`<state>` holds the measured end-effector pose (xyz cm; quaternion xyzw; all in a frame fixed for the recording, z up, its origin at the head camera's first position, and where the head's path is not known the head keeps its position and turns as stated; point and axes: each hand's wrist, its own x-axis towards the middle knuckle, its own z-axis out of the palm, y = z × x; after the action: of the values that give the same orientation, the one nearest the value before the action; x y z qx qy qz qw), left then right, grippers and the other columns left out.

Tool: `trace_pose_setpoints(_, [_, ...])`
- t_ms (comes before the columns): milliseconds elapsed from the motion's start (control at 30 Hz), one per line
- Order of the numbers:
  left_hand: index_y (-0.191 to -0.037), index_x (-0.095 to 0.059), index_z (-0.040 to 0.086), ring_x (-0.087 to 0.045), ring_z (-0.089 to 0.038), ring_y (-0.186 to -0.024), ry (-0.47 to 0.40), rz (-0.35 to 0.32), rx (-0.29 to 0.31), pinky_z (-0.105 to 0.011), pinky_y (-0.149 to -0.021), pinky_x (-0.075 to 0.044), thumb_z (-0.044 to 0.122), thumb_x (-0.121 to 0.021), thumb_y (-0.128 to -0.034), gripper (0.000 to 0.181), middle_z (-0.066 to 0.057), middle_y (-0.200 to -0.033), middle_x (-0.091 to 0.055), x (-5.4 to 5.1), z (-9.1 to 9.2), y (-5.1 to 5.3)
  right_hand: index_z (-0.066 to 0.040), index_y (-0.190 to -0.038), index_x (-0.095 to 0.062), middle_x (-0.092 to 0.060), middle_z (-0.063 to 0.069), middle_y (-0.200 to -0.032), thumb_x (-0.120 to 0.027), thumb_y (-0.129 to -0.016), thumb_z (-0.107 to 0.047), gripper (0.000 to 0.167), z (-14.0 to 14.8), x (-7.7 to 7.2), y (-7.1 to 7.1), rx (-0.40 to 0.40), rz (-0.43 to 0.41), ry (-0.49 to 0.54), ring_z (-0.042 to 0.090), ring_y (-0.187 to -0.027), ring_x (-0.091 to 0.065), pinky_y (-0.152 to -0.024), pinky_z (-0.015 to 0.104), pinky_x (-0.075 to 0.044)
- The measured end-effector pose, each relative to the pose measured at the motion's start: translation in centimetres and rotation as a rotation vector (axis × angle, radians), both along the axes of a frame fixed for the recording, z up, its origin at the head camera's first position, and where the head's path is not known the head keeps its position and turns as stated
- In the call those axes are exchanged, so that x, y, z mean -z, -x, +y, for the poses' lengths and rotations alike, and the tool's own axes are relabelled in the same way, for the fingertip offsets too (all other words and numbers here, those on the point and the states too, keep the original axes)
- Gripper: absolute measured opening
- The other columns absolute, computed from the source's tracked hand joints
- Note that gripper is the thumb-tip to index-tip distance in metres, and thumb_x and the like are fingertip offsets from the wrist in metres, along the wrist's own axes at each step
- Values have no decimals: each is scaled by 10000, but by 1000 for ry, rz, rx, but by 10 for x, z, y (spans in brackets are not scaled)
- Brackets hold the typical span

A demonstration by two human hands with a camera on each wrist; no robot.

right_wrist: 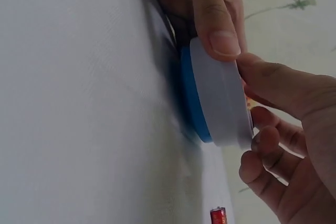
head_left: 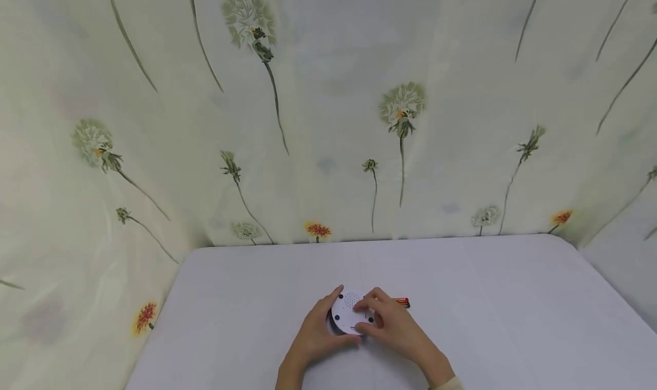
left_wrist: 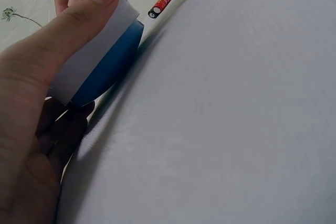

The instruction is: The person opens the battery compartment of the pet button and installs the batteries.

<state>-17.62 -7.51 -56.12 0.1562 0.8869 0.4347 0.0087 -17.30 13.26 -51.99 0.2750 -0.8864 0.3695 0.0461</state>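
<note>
A round white device (head_left: 345,316) with small black feet and a patch of dots on its upper face sits on the table; the wrist views show its blue underside (left_wrist: 113,66). The left hand (head_left: 318,333) grips it by the rim, thumb at the near edge and fingers around the far left side. Over the right part of the face is the right hand (head_left: 392,324), its thumb and bent fingers touching the surface (right_wrist: 223,98). What lies under those fingertips is hidden.
A red and black battery (head_left: 401,302) lies on the white-covered table (head_left: 231,299), just beyond the right hand. Behind the table hangs a pale cloth (head_left: 328,122) with dandelion prints.
</note>
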Motion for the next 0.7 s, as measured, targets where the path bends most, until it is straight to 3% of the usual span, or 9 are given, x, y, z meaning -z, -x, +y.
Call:
trace_pose_setpoints(333, [-1472,-297,326,-494,-156,-1246,-9,70,34,-417,-1006,-443,653,-745,-617,1020,36,-1424,-476,1,5,-2,-219,-874,-576,-497,-131,-842,-768,-750,-376,277,3,-18,6,-81,201,-275,-24,-711,-426,-613,132,-406])
trace_pose_setpoints(700, [-1464,-331,290,-503,-151,-1225,-33,91,55,-414,-1001,-443,621,-765,-619,1006,41,-1403,-494,-1,4,-1,-197,-830,-565,-482,-136,-769,-709,-827,-322,191,-1,-36,13,-203,139,-467,-23,-671,-393,-600,152,-374])
